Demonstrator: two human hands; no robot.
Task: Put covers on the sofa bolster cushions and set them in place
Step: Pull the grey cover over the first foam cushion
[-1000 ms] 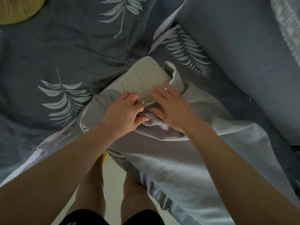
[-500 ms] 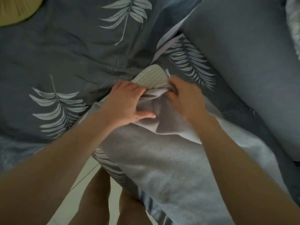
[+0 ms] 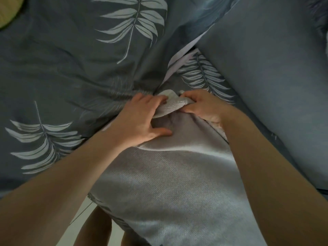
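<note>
A long bolster cushion in a light grey woven cover [image 3: 174, 183] lies on the bed, reaching from the bottom edge up to the middle. At its far end only a small bit of the pale inner cushion [image 3: 167, 94] shows. My left hand [image 3: 142, 119] holds the cover's open edge there, fingers curled over it and thumb pressed on the fabric. My right hand [image 3: 204, 105] pinches the opposite side of the same opening. The two hands are close together at the cover's mouth.
A dark grey sheet with white leaf prints [image 3: 74, 64] covers the bed. A plain blue-grey cushion [image 3: 276, 82] lies along the right. A yellow object [image 3: 7, 13] shows at the top left corner. My bare legs [image 3: 99, 228] and pale floor are at the bottom.
Both hands have drawn the cover's open edge farther up over the pale inner cushion, which now shows only a small tip. The hands have come closer together at the far end.
</note>
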